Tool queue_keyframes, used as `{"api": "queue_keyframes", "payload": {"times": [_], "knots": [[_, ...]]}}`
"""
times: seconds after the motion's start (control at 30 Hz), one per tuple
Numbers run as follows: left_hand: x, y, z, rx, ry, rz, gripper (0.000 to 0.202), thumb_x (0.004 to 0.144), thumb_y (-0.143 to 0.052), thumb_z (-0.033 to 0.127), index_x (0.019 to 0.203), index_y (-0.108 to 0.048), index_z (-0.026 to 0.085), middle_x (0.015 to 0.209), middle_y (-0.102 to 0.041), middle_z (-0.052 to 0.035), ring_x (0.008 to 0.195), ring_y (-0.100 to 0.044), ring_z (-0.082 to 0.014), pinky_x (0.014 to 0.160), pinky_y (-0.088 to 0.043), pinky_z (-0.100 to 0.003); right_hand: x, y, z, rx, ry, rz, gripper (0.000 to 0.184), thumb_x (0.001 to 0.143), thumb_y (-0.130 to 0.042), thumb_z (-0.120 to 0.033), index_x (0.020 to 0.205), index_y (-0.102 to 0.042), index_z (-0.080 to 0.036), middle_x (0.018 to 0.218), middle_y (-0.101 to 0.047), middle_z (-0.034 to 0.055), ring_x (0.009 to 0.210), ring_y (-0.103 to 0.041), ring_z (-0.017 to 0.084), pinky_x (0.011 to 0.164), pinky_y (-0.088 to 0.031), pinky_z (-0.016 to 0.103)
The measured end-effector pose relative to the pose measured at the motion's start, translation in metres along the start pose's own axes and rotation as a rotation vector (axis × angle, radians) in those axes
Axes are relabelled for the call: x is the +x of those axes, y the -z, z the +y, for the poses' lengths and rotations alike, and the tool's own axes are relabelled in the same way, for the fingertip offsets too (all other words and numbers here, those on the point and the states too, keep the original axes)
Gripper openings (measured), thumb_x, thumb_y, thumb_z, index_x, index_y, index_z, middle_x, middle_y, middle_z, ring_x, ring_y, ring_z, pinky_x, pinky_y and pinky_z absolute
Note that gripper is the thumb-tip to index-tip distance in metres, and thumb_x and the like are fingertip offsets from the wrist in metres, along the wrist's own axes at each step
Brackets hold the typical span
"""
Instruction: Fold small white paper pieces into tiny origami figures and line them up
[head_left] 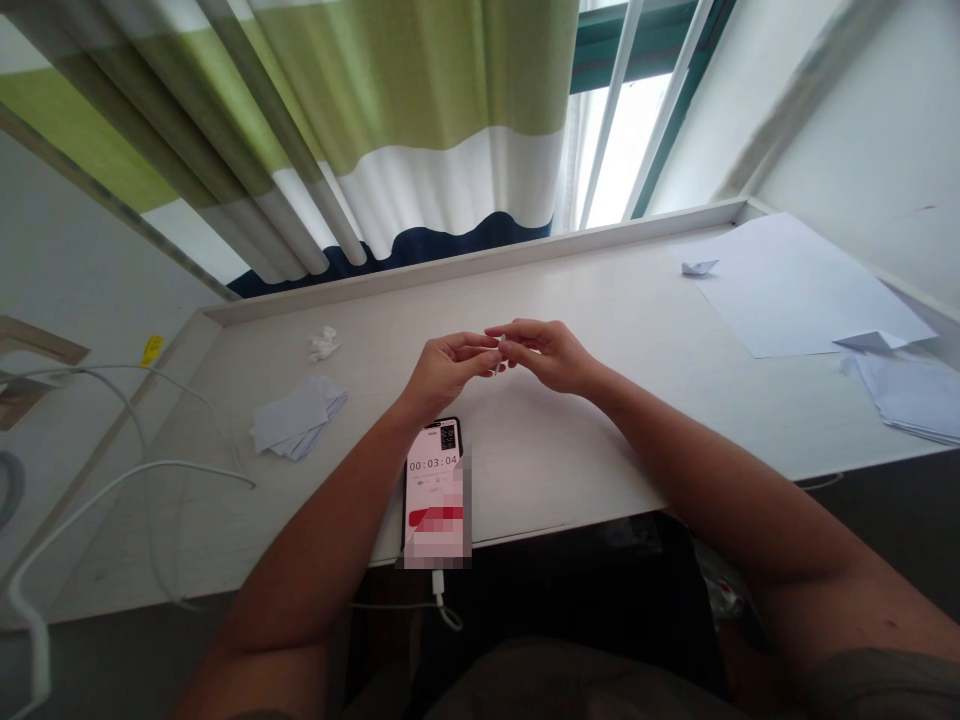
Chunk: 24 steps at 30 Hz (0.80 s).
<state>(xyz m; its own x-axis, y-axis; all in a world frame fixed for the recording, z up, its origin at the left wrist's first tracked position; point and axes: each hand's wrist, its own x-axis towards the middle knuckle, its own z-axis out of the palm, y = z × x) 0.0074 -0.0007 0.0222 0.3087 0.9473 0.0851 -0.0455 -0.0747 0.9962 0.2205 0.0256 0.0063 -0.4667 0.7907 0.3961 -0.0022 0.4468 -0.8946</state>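
Over the middle of the white desk, my left hand [448, 368] and my right hand [553, 354] meet at their fingertips. Pinched between them is a small white piece of paper [496, 370], mostly covered by the fingers, so its folds cannot be made out. Both hands are closed on it, thumbs toward me. Just below my left wrist lies a phone [433, 490] with a timer on its screen.
A stack of paper pieces [296, 420] and a crumpled tissue [324, 344] lie at left. On the right are large white sheets [795, 290], a small folded paper [699, 268] and another paper stack [911, 395]. White cables [142, 478] loop at the left; a curtain [420, 90] hangs behind.
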Motion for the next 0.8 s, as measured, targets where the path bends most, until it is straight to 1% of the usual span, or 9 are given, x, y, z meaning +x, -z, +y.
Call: {"api": "queue_keyframes", "payload": {"times": [0.17,0.3,0.37,0.5,0.6,0.7,0.8], "knots": [[0.001,0.002,-0.001,0.0,0.019,0.022,0.034,0.078,-0.095,0.04,0.099,-0.083,0.017,0.092,-0.085,-0.009,0.087,-0.08,-0.0227,0.09,-0.061,-0.042,0.0,0.001,0.0,-0.043,0.03,-0.013,0.035,0.101,-0.074,-0.046,0.123,-0.083,-0.02,0.104,-0.083,0.0076,0.083,-0.076,0.018,0.08,-0.063,0.036],[0.001,-0.001,-0.003,0.084,-0.037,0.048,0.035,0.084,-0.091,0.044,0.102,-0.083,0.016,0.092,-0.084,-0.0099,0.088,-0.08,-0.0233,0.087,-0.062,-0.041,0.0,0.001,-0.001,-0.137,0.041,-0.016,0.03,0.103,-0.067,-0.037,0.121,-0.083,-0.02,0.106,-0.084,0.009,0.086,-0.077,0.019,0.081,-0.063,0.038],[0.001,-0.003,-0.005,0.136,-0.054,0.052,0.037,0.086,-0.088,0.045,0.107,-0.082,0.015,0.092,-0.084,-0.0101,0.087,-0.08,-0.023,0.086,-0.062,-0.04,-0.001,0.0,-0.001,-0.214,0.029,-0.001,0.028,0.102,-0.066,-0.033,0.121,-0.082,-0.018,0.1,-0.084,0.0082,0.083,-0.077,0.02,0.083,-0.062,0.039],[0.001,-0.005,-0.009,0.178,-0.04,0.077,0.035,0.092,-0.082,0.039,0.116,-0.081,0.014,0.096,-0.085,-0.0108,0.084,-0.08,-0.0213,0.085,-0.064,-0.039,-0.001,-0.001,-0.004,-0.358,0.005,0.056,0.02,0.095,-0.07,-0.025,0.112,-0.078,-0.019,0.079,-0.08,0.0018,0.073,-0.075,0.018,0.082,-0.059,0.038],[0.001,-0.005,-0.01,0.189,-0.033,0.096,0.031,0.095,-0.077,0.037,0.115,-0.081,0.014,0.096,-0.085,-0.0105,0.083,-0.08,-0.0208,0.084,-0.065,-0.038,-0.001,-0.003,-0.007,-0.422,-0.032,0.071,0.013,0.092,-0.07,-0.021,0.104,-0.075,-0.02,0.075,-0.079,-0.0002,0.069,-0.074,0.017,0.077,-0.056,0.035],[0.0,-0.005,-0.01,0.21,-0.044,0.075,0.026,0.097,-0.074,0.035,0.114,-0.077,0.015,0.093,-0.084,-0.0083,0.08,-0.08,-0.0198,0.081,-0.065,-0.036,-0.001,-0.006,-0.011,-0.418,-0.052,0.092,0.01,0.092,-0.068,-0.019,0.101,-0.074,-0.02,0.073,-0.078,-0.0001,0.069,-0.075,0.018,0.078,-0.057,0.035],[-0.002,-0.005,-0.01,0.29,-0.11,0.03,0.024,0.101,-0.067,0.03,0.122,-0.071,0.02,0.089,-0.083,-0.0034,0.079,-0.08,-0.0182,0.079,-0.063,-0.033,-0.002,-0.007,-0.012,-0.32,-0.058,0.139,0.013,0.092,-0.067,-0.02,0.103,-0.074,-0.019,0.072,-0.078,0.0004,0.068,-0.077,0.019,0.075,-0.059,0.036]]}}
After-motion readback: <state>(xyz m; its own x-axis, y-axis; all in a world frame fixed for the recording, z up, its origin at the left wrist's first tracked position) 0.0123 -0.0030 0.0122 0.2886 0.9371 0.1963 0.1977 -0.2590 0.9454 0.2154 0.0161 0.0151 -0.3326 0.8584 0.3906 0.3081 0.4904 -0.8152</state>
